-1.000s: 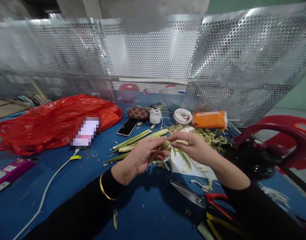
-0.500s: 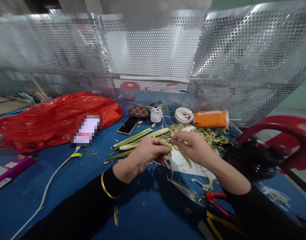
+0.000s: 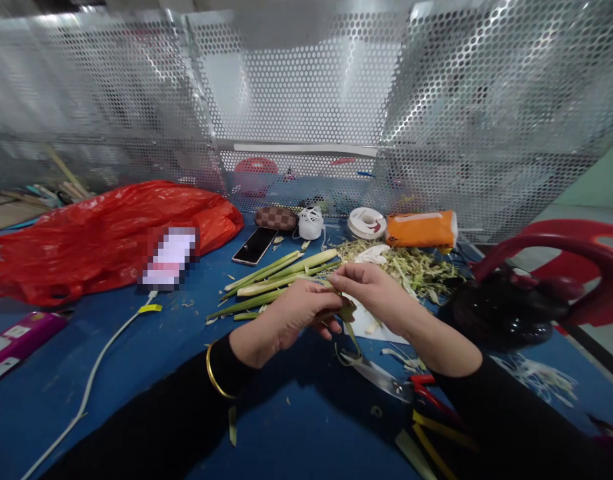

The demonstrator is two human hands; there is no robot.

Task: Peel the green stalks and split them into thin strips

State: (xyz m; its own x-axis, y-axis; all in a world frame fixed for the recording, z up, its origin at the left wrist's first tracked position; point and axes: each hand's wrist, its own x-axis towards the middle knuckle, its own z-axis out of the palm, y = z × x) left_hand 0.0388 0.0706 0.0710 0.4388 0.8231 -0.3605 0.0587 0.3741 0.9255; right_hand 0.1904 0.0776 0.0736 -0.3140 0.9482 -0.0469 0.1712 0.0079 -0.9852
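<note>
In front of me my left hand (image 3: 299,312) and my right hand (image 3: 381,290) meet, fingers closed around a pale green leaf strip (image 3: 348,312). One end of it hangs down and curls. My fingertips partly hide the strip. Left of and behind my hands lie several green stalks (image 3: 266,293). Below my right hand are a white sheet of paper (image 3: 383,331) and scissors (image 3: 381,381), whose red handles are partly covered by my right forearm. A heap of shredded plant bits (image 3: 429,275) lies beyond my right hand.
A red plastic bag (image 3: 101,233), a charging phone (image 3: 170,257) and a purple power strip (image 3: 29,343) are at left. A dark phone (image 3: 256,245), ribbon spool (image 3: 367,223) and orange pack (image 3: 421,229) line the back. A black kettle (image 3: 501,313) stands at right.
My right hand has shifted slightly left and turned, its fingertips now closer to my left hand. The leaf strip's hanging end has swung right. The whole view has shifted a little.
</note>
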